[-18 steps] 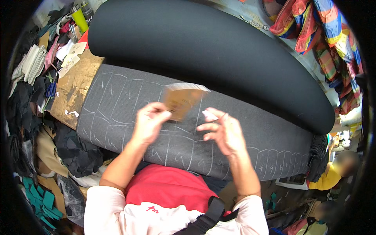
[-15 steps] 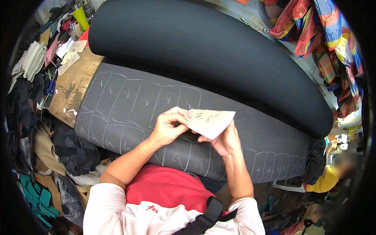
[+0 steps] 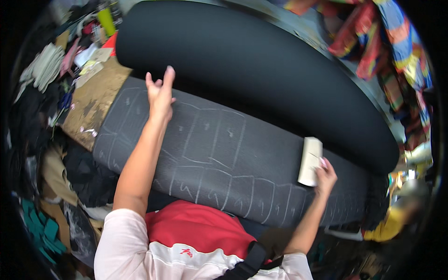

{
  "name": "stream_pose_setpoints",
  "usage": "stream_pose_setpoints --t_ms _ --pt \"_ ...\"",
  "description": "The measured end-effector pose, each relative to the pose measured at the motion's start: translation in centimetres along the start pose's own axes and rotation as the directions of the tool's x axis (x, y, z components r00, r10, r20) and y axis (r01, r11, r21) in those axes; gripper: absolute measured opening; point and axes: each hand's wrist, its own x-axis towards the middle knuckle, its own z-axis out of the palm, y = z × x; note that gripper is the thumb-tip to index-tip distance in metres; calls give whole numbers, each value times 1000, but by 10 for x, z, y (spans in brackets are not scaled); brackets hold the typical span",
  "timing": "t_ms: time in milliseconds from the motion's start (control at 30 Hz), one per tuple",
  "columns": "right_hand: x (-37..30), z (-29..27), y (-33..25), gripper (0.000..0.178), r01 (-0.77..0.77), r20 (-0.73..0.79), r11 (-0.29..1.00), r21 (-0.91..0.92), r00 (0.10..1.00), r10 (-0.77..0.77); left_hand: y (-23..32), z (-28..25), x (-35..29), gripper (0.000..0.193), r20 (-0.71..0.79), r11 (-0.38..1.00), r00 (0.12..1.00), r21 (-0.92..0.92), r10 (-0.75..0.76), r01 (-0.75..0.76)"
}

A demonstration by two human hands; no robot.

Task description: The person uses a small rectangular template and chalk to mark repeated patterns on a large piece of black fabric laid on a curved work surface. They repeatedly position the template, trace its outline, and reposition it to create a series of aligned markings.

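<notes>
My right hand (image 3: 326,177) grips the lower right edge of a cream paper piece (image 3: 310,161), holding it over the right part of a dark grey cloth (image 3: 275,158). Pale chalk outlines and marks run across the cloth's left side and along its near edge. My left hand (image 3: 161,95) is raised above the cloth's far left part with its fingers spread and nothing in them. Just beyond its fingertips lies a thick black roll of material (image 3: 252,65), stretching along the far side of the cloth.
A worn wooden tabletop (image 3: 91,107) shows at the left, with papers and a yellow-green bottle (image 3: 106,21) behind it. Fabric scraps heap up on the left. Colourful striped bags (image 3: 368,42) hang at the upper right. A person in a yellow sleeve (image 3: 385,228) is at the far right.
My hands have moved apart. The left let go of the paper and went up and left, opening; the right carried the paper to the right, turning it upright.
</notes>
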Motion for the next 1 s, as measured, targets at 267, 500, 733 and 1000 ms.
stream_pose_setpoints --t_ms 267,500,733,1000 --pt "103 -97 94 26 150 -387 798 583 916 111 -13 2 130 133 -330 916 937 -400 -117 -27" --pt "132 8 100 32 117 -328 964 238 944 -34 8 -41 188 131 -363 985 931 -148 24 -83" --pt "110 68 67 36 147 -282 986 -80 945 -164 51 -27 258 98 -290 856 855 432 430 -284" --pt "79 135 54 35 202 -210 975 89 961 -179 48 -84 320 88 -318 689 708 649 631 -322"
